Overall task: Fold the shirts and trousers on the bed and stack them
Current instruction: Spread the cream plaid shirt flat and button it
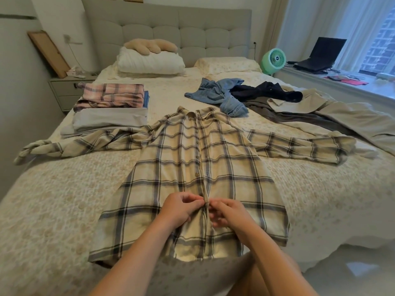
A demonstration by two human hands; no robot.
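Observation:
A cream plaid shirt (224, 163) lies face up on the bed (53, 199), sleeves spread out to both sides. My left hand (181, 209) and my right hand (228, 213) meet at its front placket near the hem, each pinching the fabric edge. A stack of folded clothes (111, 107), pink plaid on top of grey pieces, sits at the left. Unfolded blue jeans (218, 94), a dark garment (267, 92), a brown-grey one (284, 116) and beige trousers (333, 113) lie at the right.
White pillows (149, 61) with a plush toy lie by the padded headboard (171, 24). A nightstand (68, 88) stands at the left. A green fan (273, 59) and a laptop (320, 54) sit on the window ledge at the right.

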